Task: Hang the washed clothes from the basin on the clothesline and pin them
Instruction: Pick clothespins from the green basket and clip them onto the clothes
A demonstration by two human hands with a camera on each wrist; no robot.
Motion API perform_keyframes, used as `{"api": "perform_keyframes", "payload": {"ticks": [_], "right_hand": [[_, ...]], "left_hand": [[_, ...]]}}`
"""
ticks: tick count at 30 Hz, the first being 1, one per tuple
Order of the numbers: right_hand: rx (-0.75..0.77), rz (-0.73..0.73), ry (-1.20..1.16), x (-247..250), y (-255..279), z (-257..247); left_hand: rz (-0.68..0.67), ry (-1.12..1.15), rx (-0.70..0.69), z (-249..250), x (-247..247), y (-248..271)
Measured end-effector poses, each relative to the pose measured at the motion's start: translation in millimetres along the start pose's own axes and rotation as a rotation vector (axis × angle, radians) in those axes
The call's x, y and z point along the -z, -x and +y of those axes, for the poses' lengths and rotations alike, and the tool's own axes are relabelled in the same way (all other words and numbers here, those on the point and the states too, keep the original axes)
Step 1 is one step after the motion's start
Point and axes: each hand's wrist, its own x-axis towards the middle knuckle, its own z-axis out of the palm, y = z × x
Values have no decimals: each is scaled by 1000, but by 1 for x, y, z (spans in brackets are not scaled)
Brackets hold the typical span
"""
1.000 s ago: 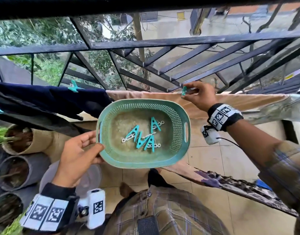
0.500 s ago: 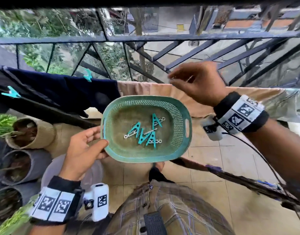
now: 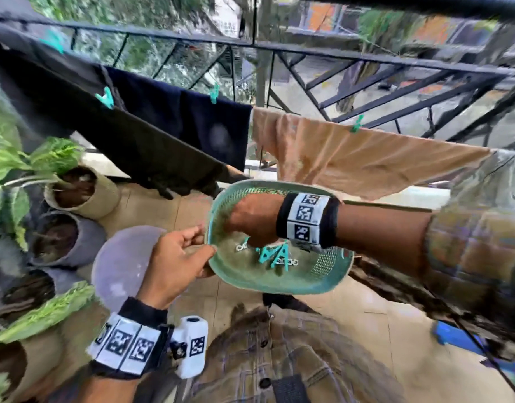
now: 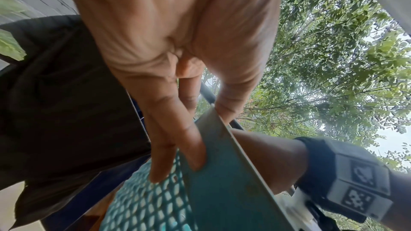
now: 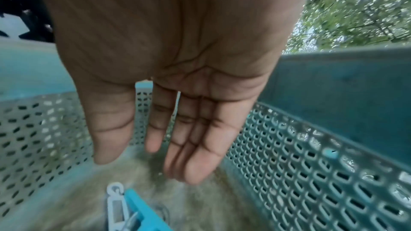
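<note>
Several teal pegs [image 3: 275, 254] lie in the green basket [image 3: 279, 282] (left hand [image 3: 175, 258] grips its rim); right hand [image 3: 250, 221] reaches inside, fingers [image 5: 195, 147] straight, holding nothing. Clothes [image 3: 352, 158] hang pinned on the line.

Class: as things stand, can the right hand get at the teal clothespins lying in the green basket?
Probably yes. The right hand is open inside the green basket, fingers just above the clothespins; nothing lies between, and the left hand grips the rim.
</note>
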Motion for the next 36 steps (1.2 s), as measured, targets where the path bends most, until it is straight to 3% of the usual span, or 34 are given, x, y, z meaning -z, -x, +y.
{"api": "perform_keyframes", "payload": {"ticks": [7, 12, 20, 36], "right_hand": [[-64, -85, 12, -53, -10, -65], [-82, -19, 29, -74, 1, -88], [-134, 5, -78, -88, 24, -82], [-196, 148, -347, -156, 124, -66]], "left_hand": [[-26, -5, 50, -40, 12, 46], [-37, -40, 67, -53, 12, 65], [-62, -98, -8, -50, -9, 85], [-72, -118, 3, -62, -105, 129]]}}
